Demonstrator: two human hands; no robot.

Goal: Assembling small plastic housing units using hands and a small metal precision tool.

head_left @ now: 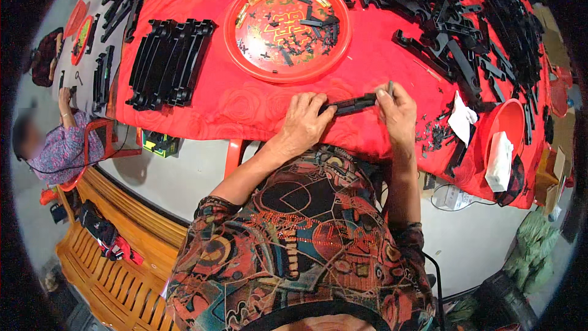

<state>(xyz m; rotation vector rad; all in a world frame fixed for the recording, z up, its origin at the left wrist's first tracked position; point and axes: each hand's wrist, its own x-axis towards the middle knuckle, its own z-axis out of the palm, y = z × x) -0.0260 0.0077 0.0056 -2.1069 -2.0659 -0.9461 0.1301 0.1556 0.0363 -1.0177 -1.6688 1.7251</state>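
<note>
My left hand is closed around one end of a long black plastic part, just above the near edge of the red-covered table. At the part's other end, the fingers of my right hand are pinched together. A thin greyish sliver shows at those fingertips, too small to name. Beyond my hands stands a round red tray with small black cross-shaped pieces, short black bars and a row of yellowish pieces along its far rim. Small black pieces lie scattered beside my right hand.
Long black parts are lined up at the left. A big heap of black parts covers the right. Near it are a red bowl, a white tissue and a white packet. Another person sits far left.
</note>
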